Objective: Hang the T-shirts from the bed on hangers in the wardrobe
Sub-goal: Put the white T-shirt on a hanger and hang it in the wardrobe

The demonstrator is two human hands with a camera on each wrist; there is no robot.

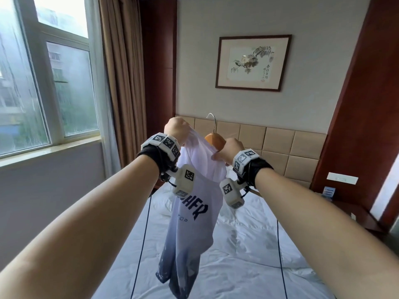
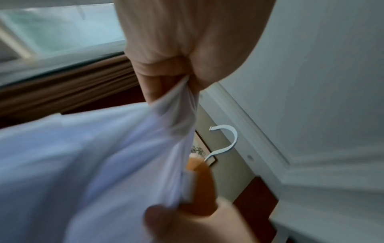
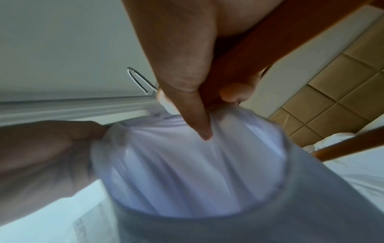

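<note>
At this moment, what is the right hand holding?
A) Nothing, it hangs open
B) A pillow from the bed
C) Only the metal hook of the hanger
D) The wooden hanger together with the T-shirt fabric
D: the right hand grips the wooden hanger and pinches the T-shirt fabric against it, while the left hand pulls the collar up; the metal hook stands free.
</note>
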